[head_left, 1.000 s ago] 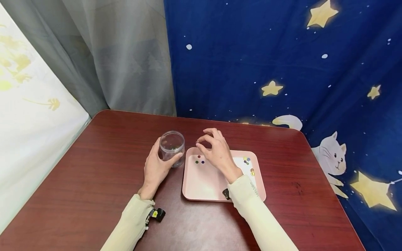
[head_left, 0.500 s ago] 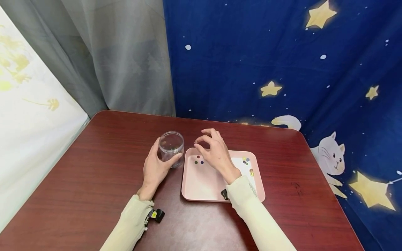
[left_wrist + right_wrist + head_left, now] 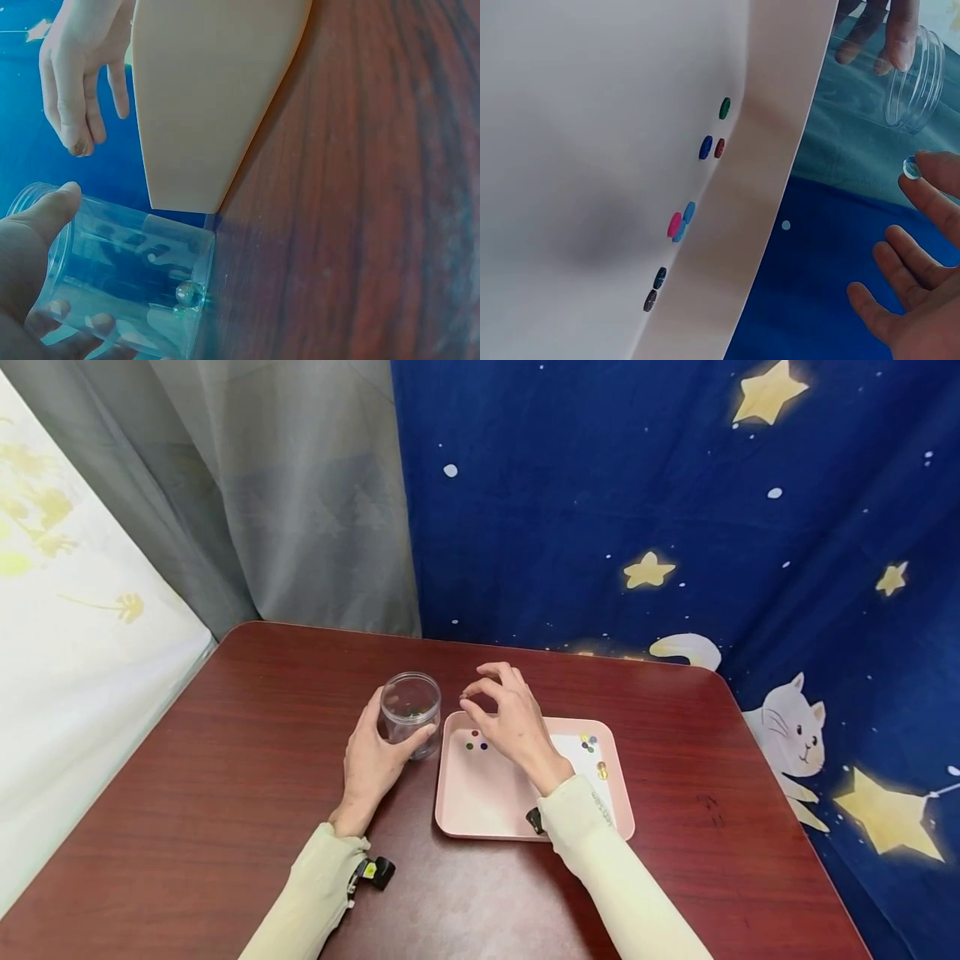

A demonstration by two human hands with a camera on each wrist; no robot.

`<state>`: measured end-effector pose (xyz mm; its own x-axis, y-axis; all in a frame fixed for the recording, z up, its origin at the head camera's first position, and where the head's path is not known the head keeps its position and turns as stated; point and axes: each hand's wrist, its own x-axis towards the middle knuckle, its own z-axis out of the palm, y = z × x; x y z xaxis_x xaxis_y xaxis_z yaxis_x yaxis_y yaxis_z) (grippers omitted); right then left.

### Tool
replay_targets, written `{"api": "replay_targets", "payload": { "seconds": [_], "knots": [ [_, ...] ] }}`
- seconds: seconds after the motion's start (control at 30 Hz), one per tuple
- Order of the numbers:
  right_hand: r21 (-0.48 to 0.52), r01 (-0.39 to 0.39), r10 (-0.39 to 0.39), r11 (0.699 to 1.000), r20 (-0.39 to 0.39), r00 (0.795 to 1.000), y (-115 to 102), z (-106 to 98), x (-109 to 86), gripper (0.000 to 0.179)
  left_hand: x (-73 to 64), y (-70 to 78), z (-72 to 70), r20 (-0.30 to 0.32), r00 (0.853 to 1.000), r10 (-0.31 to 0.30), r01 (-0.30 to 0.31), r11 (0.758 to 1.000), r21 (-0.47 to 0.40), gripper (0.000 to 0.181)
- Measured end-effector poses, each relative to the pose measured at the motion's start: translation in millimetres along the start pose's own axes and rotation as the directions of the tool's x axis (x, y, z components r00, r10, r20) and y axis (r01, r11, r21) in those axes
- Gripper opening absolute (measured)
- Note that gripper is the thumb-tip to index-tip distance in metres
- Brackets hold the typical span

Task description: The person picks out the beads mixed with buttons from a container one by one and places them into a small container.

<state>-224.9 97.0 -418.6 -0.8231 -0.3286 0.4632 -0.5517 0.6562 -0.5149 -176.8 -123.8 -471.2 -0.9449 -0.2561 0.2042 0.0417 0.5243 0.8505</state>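
My left hand grips a clear plastic jar, which stands open-topped on the table at the left of the pink tray. In the left wrist view a glassy marble lies at the jar's bottom, with something small and greenish beside it. My right hand is above the tray's far left part, close to the jar. Between thumb and index finger it pinches a small clear marble with a bluish tint; its other fingers are spread. Small red, green and blue button-like discs lie in the tray.
At the tray's right side sit a cluster of small coloured pieces and some yellowish ones. A dark red wooden table carries everything. Grey and blue star-patterned curtains hang behind its far edge.
My right hand, still pinching the marble, has shifted slightly left toward the jar. The left hand and jar stay where they were.
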Motion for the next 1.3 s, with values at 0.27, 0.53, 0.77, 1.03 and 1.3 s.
{"api": "replay_targets", "payload": {
  "seconds": [0.27, 0.53, 0.77, 1.03, 1.3],
  "knots": [
    [0.008, 0.009, -0.009, 1.000, 0.006, 1.000, -6.6, 0.9, 2.8, 0.008, 0.3, 0.5, -1.3, -0.002, 1.000, -0.001, 0.001, 1.000, 0.012, 0.097],
    [0.023, 0.018, -0.018, 1.000, 0.006, 1.000, -10.7, 3.8, 4.7, 0.008, 0.8, 1.0, -1.4, -0.001, 1.000, -0.001, 0.001, 1.000, 0.011, 0.097],
    [0.014, 0.029, -0.029, 0.999, 0.003, 1.000, -13.2, 5.6, 6.2, 0.008, 0.2, 0.6, -1.2, 0.004, 1.000, -0.007, 0.007, 1.000, 0.015, 0.097],
    [0.024, 0.051, -0.051, 0.998, 0.003, 0.999, -19.3, 6.8, 8.9, 0.010, 0.4, 0.1, -2.0, 0.007, 1.000, -0.010, 0.010, 1.000, 0.011, 0.098],
    [0.028, 0.048, -0.048, 0.998, 0.011, 0.999, -23.3, 7.3, 9.4, 0.011, 0.5, -0.7, -1.2, 0.009, 1.000, -0.015, 0.015, 1.000, 0.010, 0.098]
  ]
}}
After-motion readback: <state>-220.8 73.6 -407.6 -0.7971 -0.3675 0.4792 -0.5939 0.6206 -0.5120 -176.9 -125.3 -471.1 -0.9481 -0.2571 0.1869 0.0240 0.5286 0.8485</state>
